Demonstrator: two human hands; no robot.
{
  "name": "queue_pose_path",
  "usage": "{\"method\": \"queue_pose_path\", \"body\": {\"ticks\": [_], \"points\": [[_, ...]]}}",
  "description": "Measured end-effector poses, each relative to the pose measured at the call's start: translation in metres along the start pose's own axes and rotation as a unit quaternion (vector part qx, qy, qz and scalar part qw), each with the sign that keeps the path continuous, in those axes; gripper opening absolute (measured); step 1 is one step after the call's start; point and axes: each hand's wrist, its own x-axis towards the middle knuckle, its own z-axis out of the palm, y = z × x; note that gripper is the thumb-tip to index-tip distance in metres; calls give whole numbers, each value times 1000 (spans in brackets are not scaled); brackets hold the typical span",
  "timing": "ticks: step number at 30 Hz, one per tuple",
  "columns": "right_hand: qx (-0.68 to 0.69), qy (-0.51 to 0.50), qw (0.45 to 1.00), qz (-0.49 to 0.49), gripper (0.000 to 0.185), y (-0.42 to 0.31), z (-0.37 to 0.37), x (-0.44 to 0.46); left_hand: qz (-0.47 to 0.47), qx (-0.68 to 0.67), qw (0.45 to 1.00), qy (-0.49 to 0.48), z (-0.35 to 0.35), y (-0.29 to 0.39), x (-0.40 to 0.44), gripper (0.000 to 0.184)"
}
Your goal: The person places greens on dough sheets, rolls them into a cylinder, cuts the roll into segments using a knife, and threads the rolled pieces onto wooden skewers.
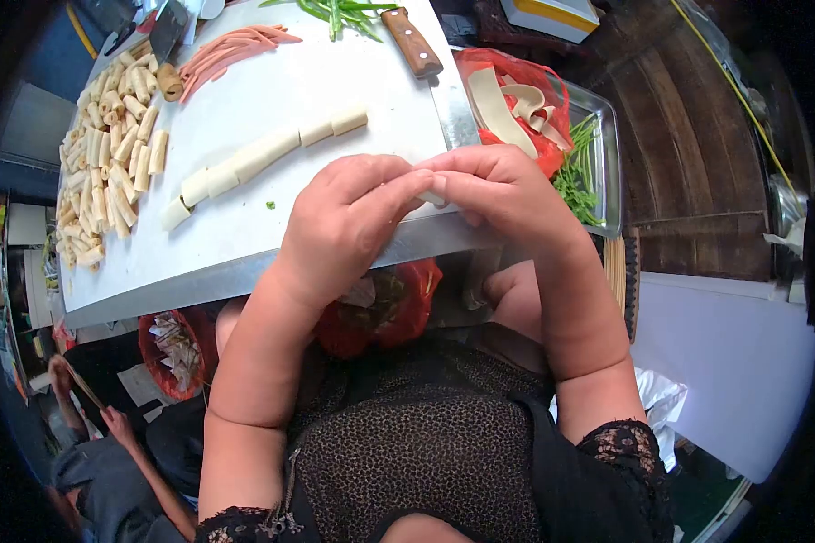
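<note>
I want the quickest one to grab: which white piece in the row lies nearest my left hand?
The upper-right end piece, just beyond your left hand; the other pieces trail away toward the beige rolls.

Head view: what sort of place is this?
Probably a food-prep area, perhaps a small kitchen: a wooden-handled knife, green vegetable strips and piled tan rolls share a white worktop.
</note>
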Motion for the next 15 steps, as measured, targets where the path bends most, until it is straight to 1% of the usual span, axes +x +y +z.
{"method": "queue_pose_path", "body": {"ticks": [2, 3, 4, 5, 6, 8, 10, 11, 12, 13, 14, 15], "points": [[24, -1, 1000, -11, 28, 8, -4, -1, 7, 15, 1000, 16, 1, 1, -1, 31], [14, 58, 998, -15, 28, 5, -12, -4, 12, 13, 1000, 14, 1, 2, -1, 31], [6, 118, 993, -19, 28, 2, -26, -11, -10, 21, 1000, 5, 0, 4, -1, 27], [59, 200, 975, -82, 26, 2, -45, -17, -29, 28, 999, -4, -1, 7, -1, 23], [107, 286, 942, -140, 24, 4, -70, -27, -19, 16, 1000, -10, -1, 7, -4, 23], [187, 419, 863, -211, 22, 39, -130, -68, -64, 64, 996, 4, 5, 3, -9, 18], [98, 520, 844, -90, 22, 109, -174, -113, -83, 71, 994, -3, 8, -1, -13, 15], [-17, 533, 846, -1, 22, 158, -190, -137, -91, 75, 993, -5, 9, 0, -12, 16], [-125, 531, 833, 90, 23, 215, -202, -159, -101, 84, 991, -6, 9, 1, -12, 17], [-282, 521, 799, 103, 22, 271, -206, -188, -94, 87, 992, -10, 11, -2, -12, 16], [-349, 476, 775, 227, 19, 277, -191, -212, -86, 82, 993, -9, 12, -2, -12, 16], [-392, 446, 748, 297, 19, 294, -181, -233, -108, 79, 991, -23, 12, -1, -12, 16]]}}
